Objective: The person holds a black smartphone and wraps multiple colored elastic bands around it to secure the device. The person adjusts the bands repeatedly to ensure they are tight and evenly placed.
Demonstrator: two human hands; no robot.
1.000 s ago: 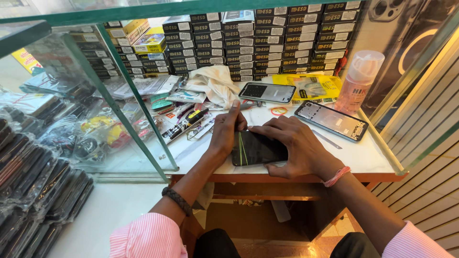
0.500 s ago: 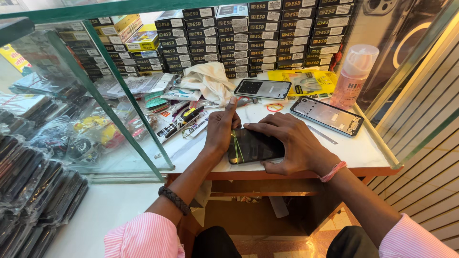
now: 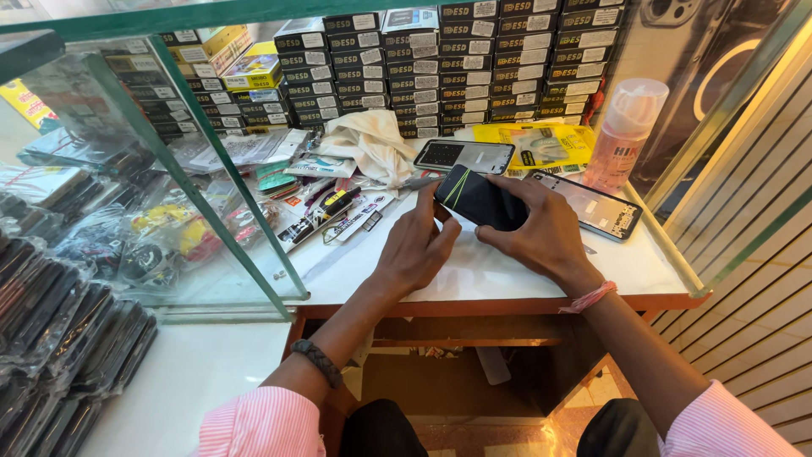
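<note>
A black phone (image 3: 476,196) with coloured streaks on its screen is lifted and tilted above the white worktop (image 3: 499,271). My right hand (image 3: 541,230) grips it from the right side, fingers wrapped over its edge. My left hand (image 3: 419,245) rests on the worktop beside it, fingertips touching the phone's lower left corner. A dark bead bracelet sits on my left wrist and a pink thread band on my right.
Another phone (image 3: 464,156) and a phone frame (image 3: 595,206) lie behind my hands. A pink spray bottle (image 3: 622,134) stands at the right, a white cloth (image 3: 372,144) and small tools at the left. Stacked dark boxes (image 3: 440,59) line the back. A glass case (image 3: 152,195) stands left.
The phone has been raised off the worktop and moved farther back, tilted up in my right hand. My left hand has shifted from over the screen to its lower corner.
</note>
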